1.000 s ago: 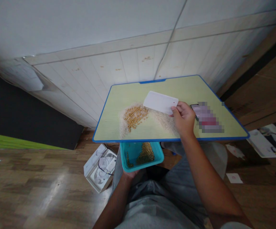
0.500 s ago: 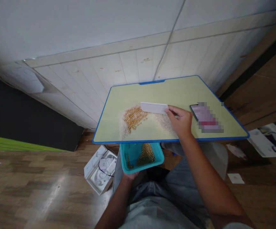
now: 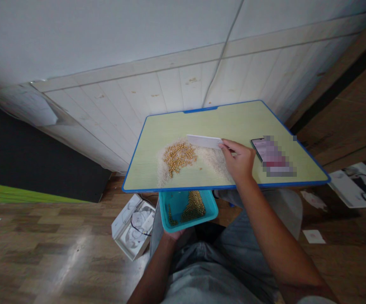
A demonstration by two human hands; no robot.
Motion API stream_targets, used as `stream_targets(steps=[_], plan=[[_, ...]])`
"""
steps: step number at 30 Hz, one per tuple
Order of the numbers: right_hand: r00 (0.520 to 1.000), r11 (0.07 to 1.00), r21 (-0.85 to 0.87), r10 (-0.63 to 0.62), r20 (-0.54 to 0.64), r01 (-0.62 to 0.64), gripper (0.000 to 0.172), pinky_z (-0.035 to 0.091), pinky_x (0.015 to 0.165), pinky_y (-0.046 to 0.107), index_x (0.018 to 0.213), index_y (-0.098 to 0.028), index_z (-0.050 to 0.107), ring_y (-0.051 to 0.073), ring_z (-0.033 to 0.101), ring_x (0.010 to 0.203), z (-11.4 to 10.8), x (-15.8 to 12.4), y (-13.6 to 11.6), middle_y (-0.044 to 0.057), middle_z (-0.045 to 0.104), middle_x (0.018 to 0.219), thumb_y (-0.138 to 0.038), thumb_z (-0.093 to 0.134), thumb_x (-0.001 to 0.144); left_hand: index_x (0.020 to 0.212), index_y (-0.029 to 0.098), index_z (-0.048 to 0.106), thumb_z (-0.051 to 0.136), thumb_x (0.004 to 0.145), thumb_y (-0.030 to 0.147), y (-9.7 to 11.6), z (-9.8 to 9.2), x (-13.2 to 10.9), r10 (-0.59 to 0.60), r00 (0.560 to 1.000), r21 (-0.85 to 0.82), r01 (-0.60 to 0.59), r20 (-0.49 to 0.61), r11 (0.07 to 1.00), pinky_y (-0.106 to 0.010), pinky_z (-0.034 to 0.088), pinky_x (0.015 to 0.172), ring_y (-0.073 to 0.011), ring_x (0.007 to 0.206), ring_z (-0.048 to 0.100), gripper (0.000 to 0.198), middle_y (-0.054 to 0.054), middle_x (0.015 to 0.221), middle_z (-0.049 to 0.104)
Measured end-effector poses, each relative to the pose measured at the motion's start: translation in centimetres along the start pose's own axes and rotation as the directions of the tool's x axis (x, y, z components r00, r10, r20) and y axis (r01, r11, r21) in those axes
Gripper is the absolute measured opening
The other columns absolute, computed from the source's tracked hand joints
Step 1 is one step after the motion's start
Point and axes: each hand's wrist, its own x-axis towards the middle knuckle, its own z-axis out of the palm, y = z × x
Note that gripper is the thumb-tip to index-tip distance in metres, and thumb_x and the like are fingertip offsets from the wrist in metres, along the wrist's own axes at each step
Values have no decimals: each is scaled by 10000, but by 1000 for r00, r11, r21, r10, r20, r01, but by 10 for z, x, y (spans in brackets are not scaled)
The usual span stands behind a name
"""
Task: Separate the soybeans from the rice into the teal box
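Observation:
My right hand point(image 3: 240, 159) pinches one end of a flat white rectangular card point(image 3: 203, 141), held over the table. Yellow soybeans point(image 3: 178, 157) lie in a loose patch just left of the card. Pale grains that look like rice point(image 3: 213, 159) are spread below the card, and more of them ring the beans on the left. Below the table's front edge, my left hand point(image 3: 174, 234) holds a teal plastic basin point(image 3: 189, 226) from underneath; most of its fingers are hidden. Round beans point(image 3: 195, 204) fill the basin's right side, with a few on the left.
The small yellow-green table point(image 3: 230, 120) has a blue rim and stands against a panelled wall. A phone point(image 3: 273, 156), partly pixelated, lies on its right side. An open white box point(image 3: 135, 228) with a cable sits on the floor at left.
The card has tilted to a steeper angle and shows a narrower face. More pale grains now show beneath it, and a single bean lies apart on the right. The basin has hardly moved.

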Motion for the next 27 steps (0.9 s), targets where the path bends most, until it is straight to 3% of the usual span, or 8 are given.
stream_targets(steps=[4,11,15,24,27], plan=[[998,999,27,20,60,-22,172,783,909,507,963,-315,964,322,916,911,3,-1,0,36,951,1012,-435,842,985,1241,319,905,594,1020,723,-1,-7,4,-6,1000,-21,6,17,1000,-634,455,1415,-406,1543,720,556,-81,1416,905],[998,997,54,50,49,-53,121,773,910,487,963,-317,965,300,913,903,2,-1,0,33,951,1020,-387,867,969,1191,366,935,560,1006,765,-4,-19,9,42,999,33,-42,-7,999,-622,372,1452,-432,1639,630,578,-68,1339,926],[995,995,92,40,91,-48,122,769,888,483,960,-315,970,298,912,880,3,-1,-1,30,953,1028,-367,861,944,1238,357,928,633,967,761,-3,-28,12,18,998,60,-22,63,998,-626,343,1462,-424,1632,641,570,-52,1383,920],[995,995,74,60,76,-65,182,724,777,434,957,-292,973,282,872,773,1,-1,-4,33,949,979,-390,823,924,1254,372,940,694,950,781,-7,-30,16,14,994,31,-17,106,999,-547,473,1403,-370,1447,784,565,-4,1396,925],[995,995,91,35,98,-44,194,713,757,427,948,-286,973,274,850,729,1,-2,-4,38,946,964,-403,821,923,1241,388,939,679,945,832,-7,-27,16,24,996,28,-26,90,999,-550,449,1418,-379,1496,753,594,-7,1388,927]])
